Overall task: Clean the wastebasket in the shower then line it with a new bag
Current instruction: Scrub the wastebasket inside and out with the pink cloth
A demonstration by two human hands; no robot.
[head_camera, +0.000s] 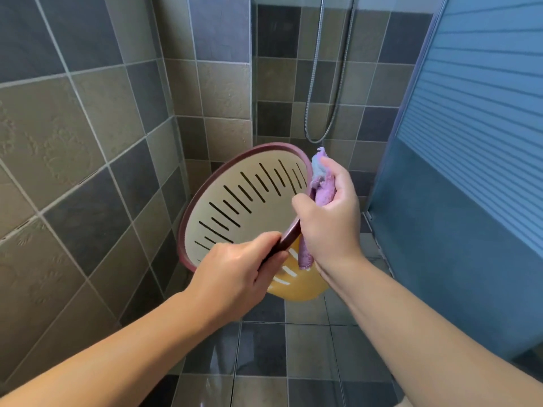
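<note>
Gripping wastebasket [246, 201] rim: left hand [235, 274]; right hand [329, 218] fingers clenching cloth [323, 186] against it.

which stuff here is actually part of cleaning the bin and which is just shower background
In use:
- wastebasket, slotted, tipped on its side, dark red rim
- purple cloth, pressed against the rim
- left hand, gripping the lower rim
- right hand, holding the cloth

Just there:
- shower hose, hanging on the wall
- glass door
- tiled walls
</note>
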